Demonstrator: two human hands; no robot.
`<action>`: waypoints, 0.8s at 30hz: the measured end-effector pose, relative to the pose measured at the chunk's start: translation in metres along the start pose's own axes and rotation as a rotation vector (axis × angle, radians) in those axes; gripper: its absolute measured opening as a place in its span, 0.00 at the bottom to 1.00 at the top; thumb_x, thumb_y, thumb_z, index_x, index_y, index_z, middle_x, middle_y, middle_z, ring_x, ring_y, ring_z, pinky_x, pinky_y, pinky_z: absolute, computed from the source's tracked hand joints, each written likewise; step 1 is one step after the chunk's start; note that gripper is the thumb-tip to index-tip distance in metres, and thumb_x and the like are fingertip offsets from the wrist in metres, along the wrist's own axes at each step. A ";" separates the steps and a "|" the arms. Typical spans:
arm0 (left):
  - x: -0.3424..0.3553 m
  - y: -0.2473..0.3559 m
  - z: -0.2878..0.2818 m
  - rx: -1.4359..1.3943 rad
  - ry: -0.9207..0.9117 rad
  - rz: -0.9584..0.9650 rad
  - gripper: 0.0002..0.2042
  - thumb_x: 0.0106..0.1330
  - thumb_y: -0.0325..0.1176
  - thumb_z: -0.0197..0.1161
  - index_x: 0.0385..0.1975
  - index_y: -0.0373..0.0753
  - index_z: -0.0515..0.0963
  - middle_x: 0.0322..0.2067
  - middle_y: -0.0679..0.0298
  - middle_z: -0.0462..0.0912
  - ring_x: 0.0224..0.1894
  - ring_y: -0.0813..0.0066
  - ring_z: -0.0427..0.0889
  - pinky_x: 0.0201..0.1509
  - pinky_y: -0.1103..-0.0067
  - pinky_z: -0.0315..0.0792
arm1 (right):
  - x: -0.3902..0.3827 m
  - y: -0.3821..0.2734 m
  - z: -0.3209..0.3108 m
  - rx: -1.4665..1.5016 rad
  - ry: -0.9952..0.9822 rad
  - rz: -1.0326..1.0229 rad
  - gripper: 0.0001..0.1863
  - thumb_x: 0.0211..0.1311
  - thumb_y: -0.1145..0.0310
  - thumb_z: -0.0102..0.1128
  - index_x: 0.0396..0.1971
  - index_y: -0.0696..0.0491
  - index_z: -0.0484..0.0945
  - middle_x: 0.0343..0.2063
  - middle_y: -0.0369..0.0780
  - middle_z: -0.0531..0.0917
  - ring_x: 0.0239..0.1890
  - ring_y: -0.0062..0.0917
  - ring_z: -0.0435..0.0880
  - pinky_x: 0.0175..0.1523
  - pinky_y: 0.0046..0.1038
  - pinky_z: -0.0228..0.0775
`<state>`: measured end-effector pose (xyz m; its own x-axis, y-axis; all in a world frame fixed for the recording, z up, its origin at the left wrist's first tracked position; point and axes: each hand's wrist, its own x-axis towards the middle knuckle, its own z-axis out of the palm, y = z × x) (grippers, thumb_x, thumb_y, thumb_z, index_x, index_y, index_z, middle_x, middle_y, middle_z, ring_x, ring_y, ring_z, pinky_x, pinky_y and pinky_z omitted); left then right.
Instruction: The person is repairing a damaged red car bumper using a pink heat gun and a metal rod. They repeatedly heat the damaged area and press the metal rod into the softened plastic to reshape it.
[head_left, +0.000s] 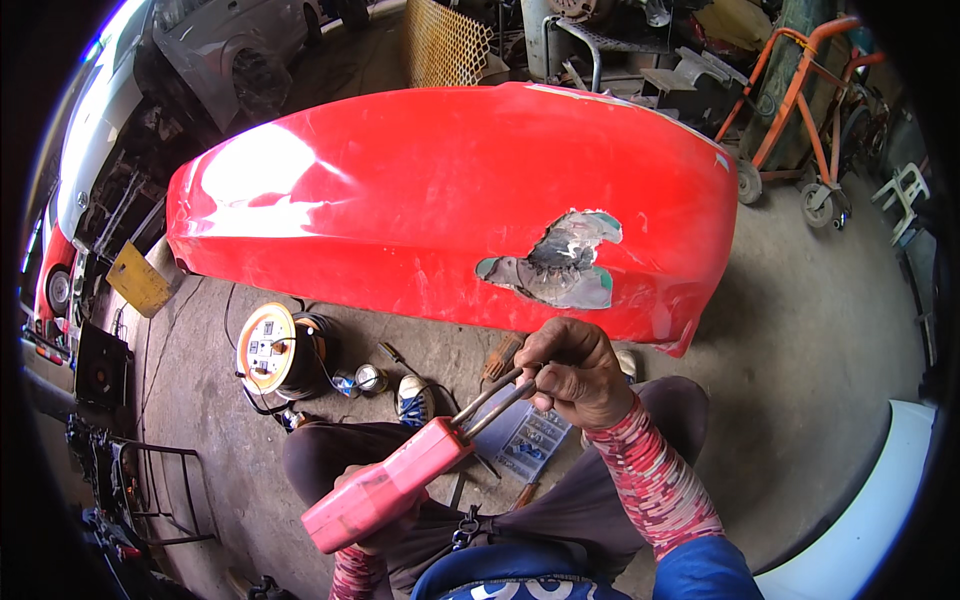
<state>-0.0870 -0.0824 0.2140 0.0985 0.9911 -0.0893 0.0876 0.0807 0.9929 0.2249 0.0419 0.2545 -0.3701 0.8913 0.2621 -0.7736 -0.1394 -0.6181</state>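
Note:
My left hand (390, 522), mostly hidden, grips a pink plastic tool (370, 487) with two metal prongs angled up to the right. My right hand (565, 375) is closed, pinching the far end of the prongs. Beyond my hands lies a large red body panel (430, 170) with a torn, jagged hole (555, 285) showing grey and green patches at its right. Under my right hand, between my legs, sits a clear compartment box (530, 450) of small parts. An orange wooden-looking handle (500, 357) lies just left of that hand.
A cable reel (265, 345), cans (371, 378) and cords lie on the concrete floor (190, 400). An orange trolley (795, 110) stands back right, a white panel (870, 500) lower right. A yellow sheet (140, 280), metal frames (170, 470) and vehicles (120, 120) are left.

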 end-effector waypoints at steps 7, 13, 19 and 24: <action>-0.002 -0.022 -0.015 0.414 0.001 0.122 0.14 0.50 0.31 0.78 0.38 0.38 0.86 0.29 0.63 0.89 0.31 0.77 0.89 0.37 0.78 0.82 | -0.001 -0.003 0.001 -0.013 0.038 0.043 0.09 0.61 0.76 0.69 0.38 0.64 0.83 0.34 0.49 0.86 0.27 0.24 0.85 0.31 0.20 0.78; 0.005 -0.020 -0.002 0.306 -0.015 0.136 0.14 0.50 0.32 0.76 0.37 0.38 0.84 0.28 0.64 0.86 0.31 0.73 0.87 0.39 0.78 0.81 | 0.000 0.001 -0.001 0.031 -0.036 0.014 0.11 0.65 0.77 0.65 0.46 0.61 0.83 0.35 0.46 0.87 0.26 0.20 0.80 0.30 0.19 0.72; 0.016 0.019 0.023 0.543 0.015 0.408 0.11 0.55 0.30 0.72 0.37 0.37 0.82 0.27 0.64 0.84 0.31 0.74 0.86 0.41 0.79 0.80 | 0.004 0.013 -0.004 0.069 0.105 0.023 0.12 0.71 0.71 0.60 0.50 0.58 0.81 0.37 0.40 0.86 0.26 0.18 0.78 0.28 0.19 0.69; 0.025 0.031 0.030 0.383 -0.017 0.384 0.19 0.50 0.33 0.76 0.42 0.35 0.82 0.31 0.63 0.86 0.34 0.73 0.87 0.40 0.79 0.79 | 0.007 0.013 -0.004 0.031 0.144 0.018 0.14 0.74 0.68 0.56 0.53 0.58 0.80 0.35 0.42 0.86 0.25 0.19 0.78 0.29 0.21 0.68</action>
<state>-0.0525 -0.0579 0.2403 0.2100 0.9397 0.2698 0.3972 -0.3342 0.8547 0.2139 0.0474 0.2452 -0.3083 0.9408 0.1412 -0.7838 -0.1671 -0.5982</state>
